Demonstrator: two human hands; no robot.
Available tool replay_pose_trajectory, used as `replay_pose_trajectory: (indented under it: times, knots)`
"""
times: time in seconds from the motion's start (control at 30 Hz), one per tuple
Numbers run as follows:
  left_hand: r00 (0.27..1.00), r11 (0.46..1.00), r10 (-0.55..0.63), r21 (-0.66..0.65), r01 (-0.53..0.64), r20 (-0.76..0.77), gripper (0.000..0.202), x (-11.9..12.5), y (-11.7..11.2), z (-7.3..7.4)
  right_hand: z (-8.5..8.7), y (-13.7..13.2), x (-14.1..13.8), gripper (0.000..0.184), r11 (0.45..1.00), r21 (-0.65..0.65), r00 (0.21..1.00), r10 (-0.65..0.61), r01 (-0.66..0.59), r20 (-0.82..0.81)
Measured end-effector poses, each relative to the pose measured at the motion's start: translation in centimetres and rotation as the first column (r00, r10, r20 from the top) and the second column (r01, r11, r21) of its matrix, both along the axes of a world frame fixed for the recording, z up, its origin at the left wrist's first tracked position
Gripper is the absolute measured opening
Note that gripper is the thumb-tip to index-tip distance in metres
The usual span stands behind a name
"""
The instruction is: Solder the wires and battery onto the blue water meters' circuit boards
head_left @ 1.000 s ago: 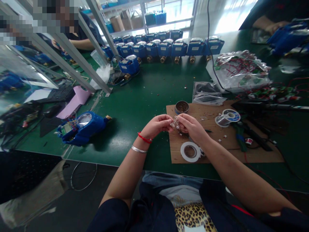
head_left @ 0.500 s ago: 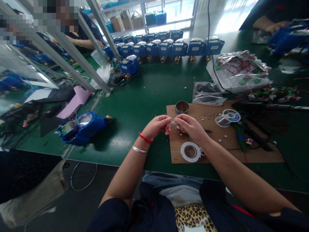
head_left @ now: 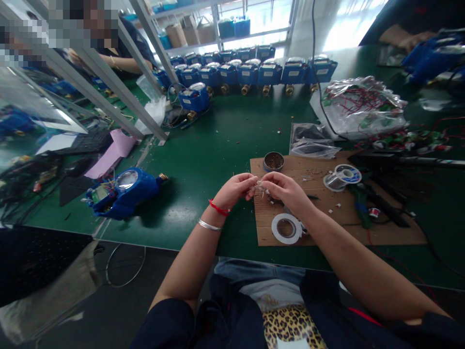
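My left hand (head_left: 236, 190) and my right hand (head_left: 285, 190) meet fingertip to fingertip over the left edge of a brown cardboard mat (head_left: 327, 228). Both pinch a small pale crumpled piece (head_left: 259, 186) between them; I cannot make out what it is. The left wrist wears a red string and a silver bangle. Just below the right hand lies a white tape roll (head_left: 286, 228). A small round tin (head_left: 273, 161) stands on the mat beyond the hands.
An open blue meter (head_left: 121, 192) with wires lies left on the green table (head_left: 203, 160). A row of blue meters (head_left: 254, 72) lines the far edge. A solder spool (head_left: 342, 176), tools and bags of wired parts (head_left: 361, 104) sit right. Another person's arm shows far left.
Both hands have shifted slightly up and closer together, and the small piece between the fingertips is more covered now. The other person's arm at the far left has moved.
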State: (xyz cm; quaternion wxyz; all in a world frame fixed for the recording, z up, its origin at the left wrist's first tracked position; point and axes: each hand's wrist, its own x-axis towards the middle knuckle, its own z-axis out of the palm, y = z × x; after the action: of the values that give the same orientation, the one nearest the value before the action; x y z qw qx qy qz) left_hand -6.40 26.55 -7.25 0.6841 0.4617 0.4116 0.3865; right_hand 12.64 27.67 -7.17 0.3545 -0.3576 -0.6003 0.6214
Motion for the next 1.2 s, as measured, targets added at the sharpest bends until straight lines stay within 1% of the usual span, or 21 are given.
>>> replay_pose_trajectory:
  times: [0.13,0.2,0.3,0.47,0.63,0.8,0.87,1.0,1.1,1.2]
  knots:
    - [0.998,1.000,-0.017,-0.012,0.018,0.053,0.034,-0.04,-0.11,0.26,-0.55,0.38,-0.08,0.027,0.990,-0.127,0.994,-0.073,0.063,-0.076]
    - [0.996,0.999,-0.046,-0.019,0.048,0.073,0.036,0.01,-0.21,0.39,-0.68,0.49,-0.09,0.028,0.986,-0.148,0.992,-0.093,0.081,-0.080]
    - [0.993,0.997,-0.073,-0.029,0.076,0.098,0.039,0.16,-0.33,0.45,-0.69,0.52,-0.03,0.028,0.988,-0.115,0.991,-0.115,0.108,-0.062]
    - [0.994,0.998,-0.056,-0.009,0.057,0.098,0.040,0.41,-0.36,0.36,-0.39,0.35,0.12,0.026,0.988,-0.034,0.987,-0.149,0.148,-0.052]
    - [0.993,0.999,-0.044,0.032,0.041,0.105,0.037,0.48,-0.29,0.47,-0.06,0.12,0.18,0.028,0.993,0.017,0.992,-0.112,0.113,-0.053]
    - [0.997,0.998,-0.035,0.057,0.031,0.072,0.034,0.37,-0.26,0.28,0.20,-0.12,0.22,0.028,0.997,0.059,0.999,-0.043,0.043,0.000]
    - [0.997,0.999,-0.021,0.052,0.017,0.073,0.033,0.28,-0.21,0.12,0.27,-0.19,0.24,0.029,0.998,0.059,0.999,-0.032,0.032,0.003]
    - [0.996,1.000,0.001,0.019,-0.003,0.088,0.031,0.15,-0.13,0.00,0.15,-0.14,0.21,0.033,0.998,0.027,0.997,-0.058,0.059,-0.044]
    - [0.995,1.000,0.021,0.013,-0.022,0.098,0.030,0.14,-0.13,0.07,-0.11,0.05,0.12,0.032,0.997,-0.025,0.990,-0.069,0.066,-0.119]
    - [0.992,0.998,0.049,0.024,-0.052,0.116,0.030,0.17,-0.16,0.13,-0.33,0.21,0.02,0.028,0.995,-0.062,0.985,-0.086,0.077,-0.148]
